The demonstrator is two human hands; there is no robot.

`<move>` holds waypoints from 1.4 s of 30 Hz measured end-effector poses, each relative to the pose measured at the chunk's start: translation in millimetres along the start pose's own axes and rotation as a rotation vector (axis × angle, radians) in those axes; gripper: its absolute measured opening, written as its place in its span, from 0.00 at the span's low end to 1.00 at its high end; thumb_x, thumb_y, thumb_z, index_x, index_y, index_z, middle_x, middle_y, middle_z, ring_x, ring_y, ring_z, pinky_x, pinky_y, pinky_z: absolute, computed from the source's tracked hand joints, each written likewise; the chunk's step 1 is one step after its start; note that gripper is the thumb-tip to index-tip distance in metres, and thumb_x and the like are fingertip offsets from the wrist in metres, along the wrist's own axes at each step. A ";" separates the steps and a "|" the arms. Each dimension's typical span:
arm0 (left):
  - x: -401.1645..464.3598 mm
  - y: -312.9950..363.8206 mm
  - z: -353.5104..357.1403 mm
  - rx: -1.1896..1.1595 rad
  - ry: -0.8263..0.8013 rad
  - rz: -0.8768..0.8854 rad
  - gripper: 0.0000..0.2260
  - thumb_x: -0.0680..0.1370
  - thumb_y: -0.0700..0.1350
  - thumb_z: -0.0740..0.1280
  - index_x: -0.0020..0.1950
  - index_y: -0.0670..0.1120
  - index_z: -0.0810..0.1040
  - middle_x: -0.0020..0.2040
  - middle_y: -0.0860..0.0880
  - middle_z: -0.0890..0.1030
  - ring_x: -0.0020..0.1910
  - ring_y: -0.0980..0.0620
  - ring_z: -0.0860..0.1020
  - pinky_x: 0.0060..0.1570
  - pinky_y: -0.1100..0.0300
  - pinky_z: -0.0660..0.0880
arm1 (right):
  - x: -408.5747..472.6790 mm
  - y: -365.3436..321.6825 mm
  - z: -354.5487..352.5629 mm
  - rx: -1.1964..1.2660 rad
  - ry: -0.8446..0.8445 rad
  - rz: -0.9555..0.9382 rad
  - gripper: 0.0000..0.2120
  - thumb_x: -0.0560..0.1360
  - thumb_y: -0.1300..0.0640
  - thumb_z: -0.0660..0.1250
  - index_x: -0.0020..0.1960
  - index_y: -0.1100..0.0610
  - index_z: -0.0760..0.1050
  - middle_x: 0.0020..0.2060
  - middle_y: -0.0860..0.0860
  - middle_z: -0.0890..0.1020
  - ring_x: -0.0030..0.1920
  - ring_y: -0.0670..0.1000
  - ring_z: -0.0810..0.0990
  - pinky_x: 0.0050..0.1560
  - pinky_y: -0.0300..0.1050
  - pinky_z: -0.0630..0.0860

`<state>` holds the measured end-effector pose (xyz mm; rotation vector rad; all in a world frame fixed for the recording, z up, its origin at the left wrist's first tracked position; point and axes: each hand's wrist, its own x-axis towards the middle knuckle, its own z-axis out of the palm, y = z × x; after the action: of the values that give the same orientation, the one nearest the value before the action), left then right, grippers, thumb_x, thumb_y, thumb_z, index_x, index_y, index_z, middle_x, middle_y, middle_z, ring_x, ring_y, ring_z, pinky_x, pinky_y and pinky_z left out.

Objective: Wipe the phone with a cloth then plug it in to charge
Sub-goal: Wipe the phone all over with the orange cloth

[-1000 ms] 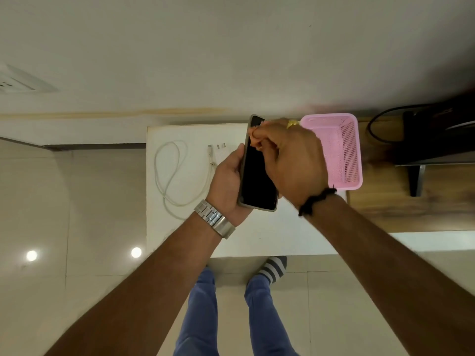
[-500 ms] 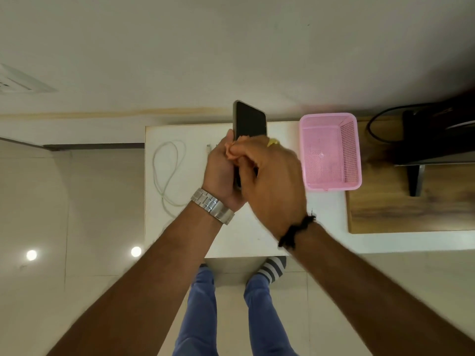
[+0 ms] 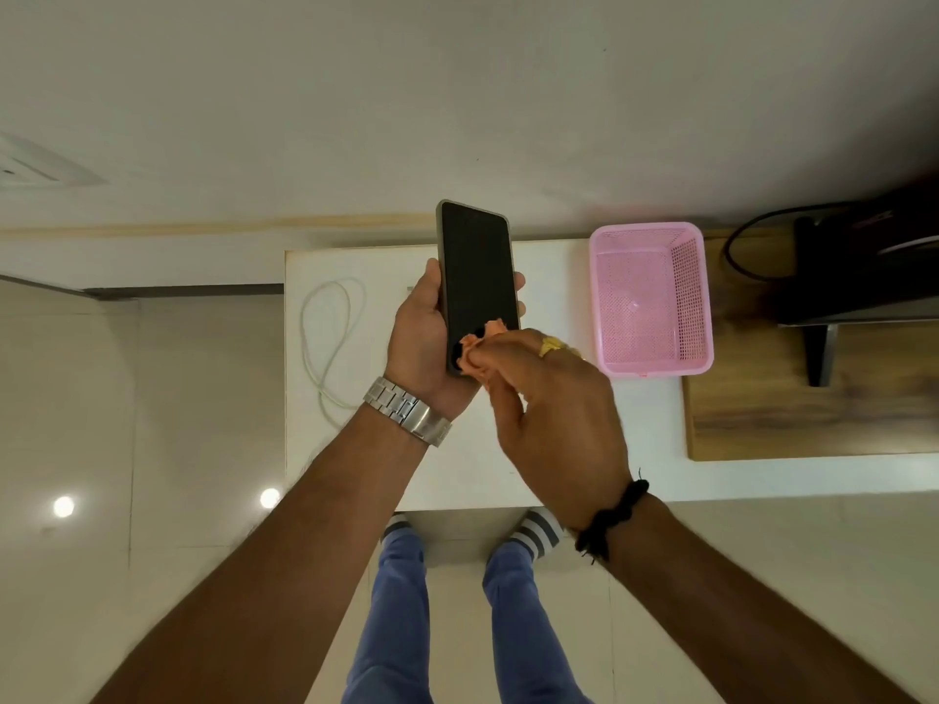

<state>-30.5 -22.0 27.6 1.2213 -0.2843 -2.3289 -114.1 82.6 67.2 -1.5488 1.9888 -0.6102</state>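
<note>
Left hand (image 3: 424, 343) grips the phone (image 3: 477, 276), long axis pointing away; right hand (image 3: 554, 414) pinches the cloth (image 3: 482, 348) against its near end. Unwiped screen lies beyond.

White table (image 3: 635, 470), pale wall (image 3: 457, 94), glossy floor (image 3: 152, 398)

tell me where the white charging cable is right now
In the head view, the looped white charging cable lies on the white table, left of the left hand holding the black phone.

Glossy black phone (image 3: 477, 276), soft orange cloth (image 3: 480, 348), pink plastic mesh basket (image 3: 650, 302), brushed-metal watch (image 3: 406, 411).
</note>
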 end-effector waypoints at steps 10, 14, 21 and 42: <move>-0.9 -8.8 -4.4 -0.046 -0.040 -0.017 0.30 0.86 0.62 0.48 0.76 0.43 0.72 0.66 0.37 0.77 0.55 0.42 0.79 0.56 0.48 0.76 | -5.5 7.7 -5.7 -0.052 0.139 -0.084 0.12 0.81 0.57 0.65 0.54 0.62 0.84 0.47 0.59 0.88 0.44 0.59 0.88 0.49 0.56 0.84; -4.5 -22.7 -5.7 -0.075 -0.097 -0.090 0.26 0.86 0.61 0.52 0.68 0.46 0.80 0.66 0.40 0.82 0.60 0.41 0.83 0.58 0.44 0.81 | 48.3 26.2 -32.6 -0.085 0.142 0.021 0.13 0.81 0.62 0.62 0.57 0.56 0.83 0.53 0.54 0.86 0.52 0.55 0.84 0.56 0.52 0.81; 0.1 -18.3 -13.2 -0.140 -0.056 -0.101 0.25 0.85 0.60 0.56 0.70 0.45 0.79 0.67 0.40 0.81 0.64 0.42 0.81 0.64 0.45 0.78 | 34.3 2.2 -29.8 -0.102 0.045 -0.047 0.14 0.80 0.56 0.61 0.56 0.58 0.83 0.54 0.56 0.86 0.52 0.58 0.84 0.57 0.53 0.81; -10.7 -37.5 -19.4 -0.061 -0.086 -0.083 0.20 0.86 0.58 0.57 0.66 0.48 0.81 0.60 0.42 0.85 0.52 0.42 0.86 0.47 0.44 0.83 | 92.0 -4.7 -27.1 -0.139 0.064 -0.087 0.13 0.78 0.65 0.63 0.55 0.56 0.84 0.53 0.51 0.85 0.53 0.52 0.82 0.55 0.50 0.79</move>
<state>-21.8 16.5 9.2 1.1252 -0.1939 -2.4469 -146.3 -7.2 77.8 -1.7268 2.0581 -0.5733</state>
